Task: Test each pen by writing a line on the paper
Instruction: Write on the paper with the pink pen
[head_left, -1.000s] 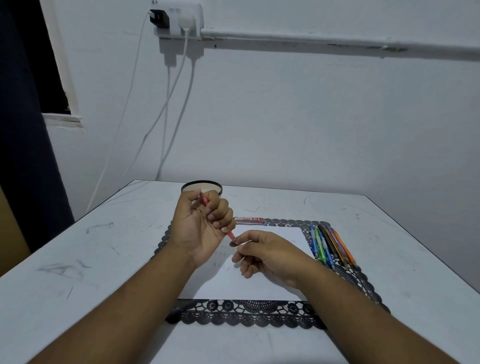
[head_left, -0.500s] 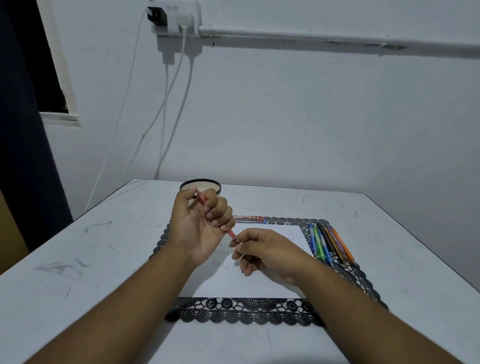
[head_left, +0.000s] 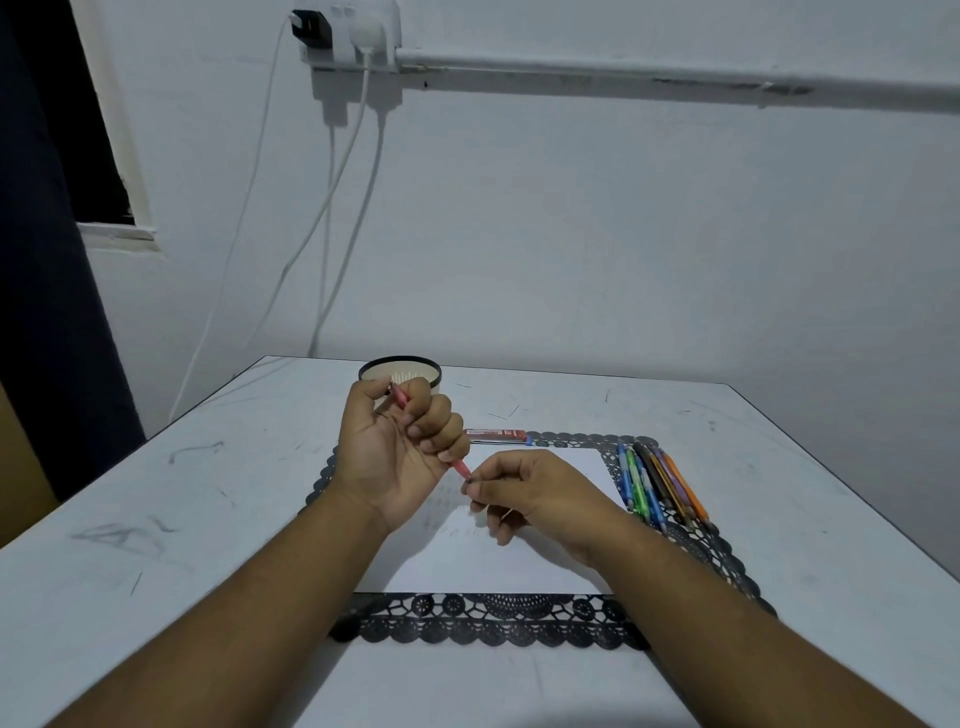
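Observation:
My left hand is raised above the table and grips a red pen in its fist, tip slanting down to the right. The thumb and forefinger of my right hand pinch that pen's lower tip. Below both hands lies a white sheet of paper with faint marks, on a black lace mat. Several coloured pens lie side by side on the mat's right edge. A red case lies at the mat's far edge.
A round black-rimmed cup stands at the back of the white table, partly behind my left hand. White cables hang down the wall from a socket at the upper left.
Both hands stay almost where they were, still on the red pen. The view has shifted slightly.

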